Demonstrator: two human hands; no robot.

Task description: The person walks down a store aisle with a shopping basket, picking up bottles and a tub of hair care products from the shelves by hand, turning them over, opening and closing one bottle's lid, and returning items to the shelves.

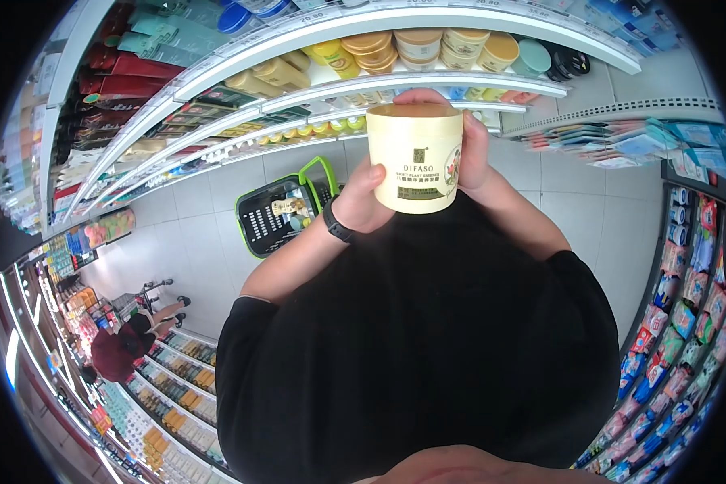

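Observation:
A pale yellow cosmetic tub (pixel 415 153) labelled "DIFASO" is held up in front of the shelves, its printed label facing me and its top orange-brown. My left hand (pixel 363 200) grips its lower left side, thumb on the front; a dark band circles that wrist. Around the right side and back of the tub curls my right hand (pixel 474 149). Some fingers of both hands are hidden behind the tub. Similar wide tubs with orange lids (pixel 418 47) stand on the shelf just beyond.
A black shopping basket (pixel 254 211) with a green handle sits on the tiled floor (pixel 198 181) to my left, with a few items inside. Ahead run white shelves (pixel 323 93) of bottles. Packets hang on a rack (pixel 676 323) at right. Another person (pixel 125 347) is at far left.

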